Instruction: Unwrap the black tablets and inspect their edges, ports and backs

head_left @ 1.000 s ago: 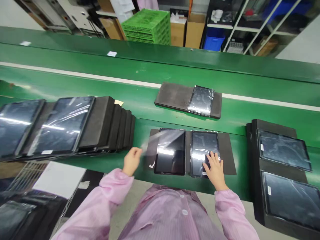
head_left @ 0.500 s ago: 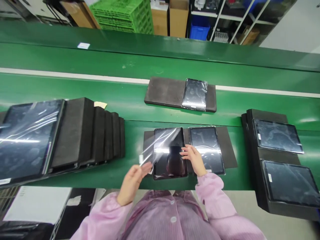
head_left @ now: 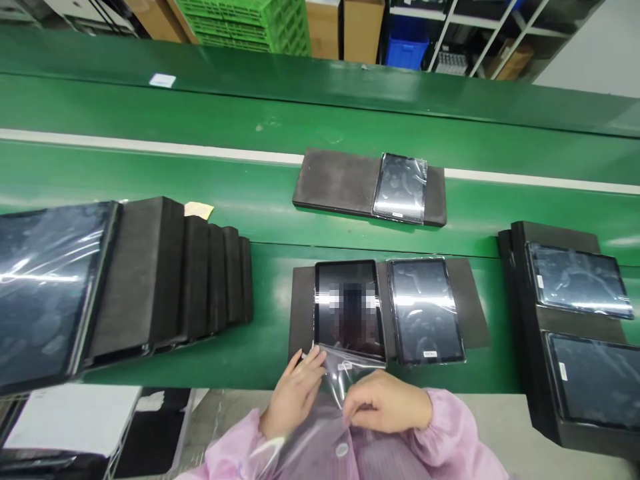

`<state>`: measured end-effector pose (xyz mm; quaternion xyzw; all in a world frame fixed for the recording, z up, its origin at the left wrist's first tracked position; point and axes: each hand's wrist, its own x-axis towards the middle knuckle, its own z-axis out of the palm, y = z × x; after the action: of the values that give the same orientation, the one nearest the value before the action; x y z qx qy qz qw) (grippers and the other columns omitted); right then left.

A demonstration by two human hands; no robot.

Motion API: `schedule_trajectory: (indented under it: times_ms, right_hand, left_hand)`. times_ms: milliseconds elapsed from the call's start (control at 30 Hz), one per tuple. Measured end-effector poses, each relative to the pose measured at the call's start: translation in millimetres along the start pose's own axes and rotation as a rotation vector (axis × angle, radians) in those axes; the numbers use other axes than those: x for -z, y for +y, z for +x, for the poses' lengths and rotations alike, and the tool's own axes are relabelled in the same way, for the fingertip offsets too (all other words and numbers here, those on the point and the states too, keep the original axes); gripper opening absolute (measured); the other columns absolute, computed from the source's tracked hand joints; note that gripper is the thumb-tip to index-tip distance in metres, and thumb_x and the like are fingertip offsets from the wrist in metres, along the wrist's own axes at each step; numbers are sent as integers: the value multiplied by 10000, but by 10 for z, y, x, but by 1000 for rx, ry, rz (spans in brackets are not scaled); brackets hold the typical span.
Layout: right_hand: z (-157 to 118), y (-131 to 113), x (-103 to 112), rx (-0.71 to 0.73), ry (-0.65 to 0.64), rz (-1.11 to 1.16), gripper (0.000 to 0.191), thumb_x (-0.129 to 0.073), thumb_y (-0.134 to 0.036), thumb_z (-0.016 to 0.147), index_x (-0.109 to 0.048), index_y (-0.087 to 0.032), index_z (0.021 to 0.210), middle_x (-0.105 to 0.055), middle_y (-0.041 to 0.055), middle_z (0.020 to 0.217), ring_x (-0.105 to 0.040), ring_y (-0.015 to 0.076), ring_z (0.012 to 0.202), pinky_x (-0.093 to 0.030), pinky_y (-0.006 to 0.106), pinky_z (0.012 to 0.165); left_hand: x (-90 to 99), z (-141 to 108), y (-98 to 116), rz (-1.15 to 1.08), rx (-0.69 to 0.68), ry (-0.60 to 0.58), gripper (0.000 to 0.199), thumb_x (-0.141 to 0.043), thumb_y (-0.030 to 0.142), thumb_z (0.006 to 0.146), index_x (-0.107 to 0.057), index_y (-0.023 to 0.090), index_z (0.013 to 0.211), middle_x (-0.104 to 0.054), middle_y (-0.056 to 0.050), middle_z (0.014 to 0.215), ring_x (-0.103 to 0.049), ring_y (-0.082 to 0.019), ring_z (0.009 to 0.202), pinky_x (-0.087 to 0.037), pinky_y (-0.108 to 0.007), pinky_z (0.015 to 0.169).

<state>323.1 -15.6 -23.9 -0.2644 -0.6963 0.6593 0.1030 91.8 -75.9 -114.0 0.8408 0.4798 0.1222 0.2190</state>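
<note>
A tablet-like screen panel (head_left: 349,300) lies upright on a dark foam board (head_left: 302,300) before me. Clear plastic film (head_left: 340,381) with a small white label overlaps its near edge and drapes toward my jacket. My right hand (head_left: 387,400) is closed, pinching this film between thumb and fingers just below the panel. At the panel's lower left corner, my left hand (head_left: 296,393) has its fingers stretched out, lying against the corner and the film's edge. A second screen panel (head_left: 425,310), film-covered and labelled, rests beside the first on the same board.
On the left, a screen panel (head_left: 45,287) rests on a row of dark foam boards (head_left: 135,280). Two more panels lie on stacked foam at right (head_left: 555,230). Farther back, another film-covered panel (head_left: 401,187) sits on foam over the green bench's (head_left: 225,200) white line.
The film has moved off the first panel's face toward my body. My right hand has come down from the panel and pinches the film; my left hand has shifted right to the near corner.
</note>
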Motion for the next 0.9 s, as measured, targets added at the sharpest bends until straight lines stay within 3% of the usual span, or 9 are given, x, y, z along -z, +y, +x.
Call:
schedule_trajectory:
  times_ms: [167, 300, 433, 533, 633, 767, 833, 900]
  right_hand:
    - [-320, 161, 133, -134, 221, 110, 161, -557, -146, 807, -698, -220, 829, -712, -2, 854, -661, 141, 833, -491, 255, 782]
    - [-360, 217, 190, -118, 347, 192, 139, -550, -166, 813, -677, -222, 806, -715, 18, 877, -639, 174, 957, -478, 330, 885]
    - [-496, 288, 236, -178, 598, 182, 172, -537, -185, 807, -637, -236, 938, -660, 48, 1118, -547, 206, 1139, -405, 419, 1000]
    - [-725, 424, 311, -250, 787, 253, 223, -534, -292, 829, -598, -231, 1034, -650, 80, 1126, -597, 221, 1065, -439, 442, 967]
    - [-1008, 573, 391, -294, 963, 360, 295, -576, -416, 803, -561, -221, 1024, -669, 103, 1080, -644, 239, 967, -478, 450, 915]
    - [-1391, 714, 472, -379, 1157, 383, 391, -617, -466, 754, -540, -206, 1035, -677, 116, 1044, -663, 242, 887, -493, 438, 868]
    - [-1570, 783, 502, -410, 1226, 385, 423, -623, -465, 736, -532, -192, 1046, -678, 119, 1025, -665, 239, 856, -493, 434, 847]
    - [-1728, 865, 524, -443, 1287, 394, 450, -624, -471, 718, -527, -177, 1044, -678, 123, 1001, -665, 237, 824, -493, 430, 824]
  left_hand:
    - [4, 22, 98, 80, 43, 21, 324, -396, 101, 837, -615, 214, 1048, -631, -85, 1193, -537, -256, 1170, -392, -487, 987]
    - [17, 93, 279, 179, 111, 22, 335, -424, 108, 805, -603, 202, 1072, -635, -109, 1170, -548, -279, 1134, -393, -475, 937]
    - [1, 295, 442, 286, 210, 26, 349, -491, 190, 800, -592, 232, 1131, -608, -138, 1170, -544, -309, 1076, -409, -459, 854]
    - [27, 677, 468, 347, 213, 20, 385, -530, 258, 799, -573, 229, 1180, -573, -173, 1186, -529, -339, 1048, -402, -479, 831]
    - [111, 1258, 419, 366, 206, 14, 415, -551, 336, 806, -552, 228, 1207, -543, -187, 1196, -483, -356, 1100, -398, -481, 846]
    - [205, 1968, 376, 374, 371, 42, 529, -554, 465, 797, -501, 222, 1264, -478, -206, 1263, -407, -399, 1171, -384, -520, 854]
    - [183, 2137, 431, 367, 442, 85, 536, -558, 445, 800, -491, 196, 1270, -441, -216, 1296, -357, -419, 1210, -336, -569, 895]
    - [99, 2146, 565, 307, 342, 81, 464, -533, 392, 826, -520, 149, 1220, -436, -226, 1282, -329, -417, 1226, -288, -589, 929]
